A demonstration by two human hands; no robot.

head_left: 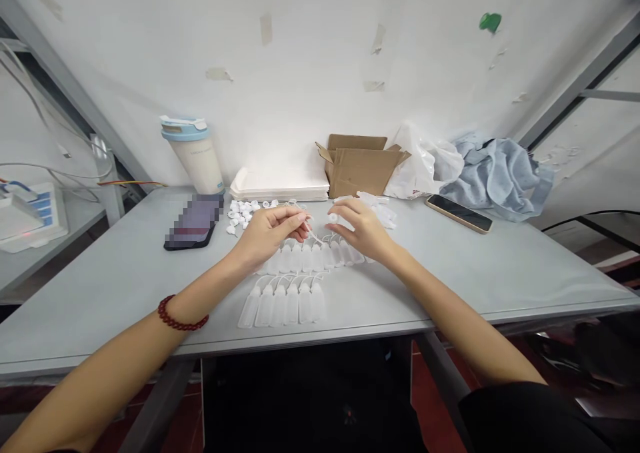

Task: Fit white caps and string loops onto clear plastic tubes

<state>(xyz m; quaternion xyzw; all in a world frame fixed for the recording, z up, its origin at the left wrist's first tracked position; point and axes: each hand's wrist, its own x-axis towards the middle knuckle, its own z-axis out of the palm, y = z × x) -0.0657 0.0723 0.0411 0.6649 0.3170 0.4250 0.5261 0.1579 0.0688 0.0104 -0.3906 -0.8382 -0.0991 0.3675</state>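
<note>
- Bottles [292,305] lined nearer than both hands look finished.
- Left hand [277,230] pinches a strand [316,236]; right hand [364,230] grips a white piece [333,219].
- Loose caps [243,208] beyond left hand seemingly remain.

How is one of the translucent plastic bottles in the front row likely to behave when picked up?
A front-row translucent plastic bottle would probably be light for its size, since its walls look thin. Its slender curved tube may flex or wobble when lifted. That tube could also brush its neighbours, because the bottles lie close side by side.
</note>
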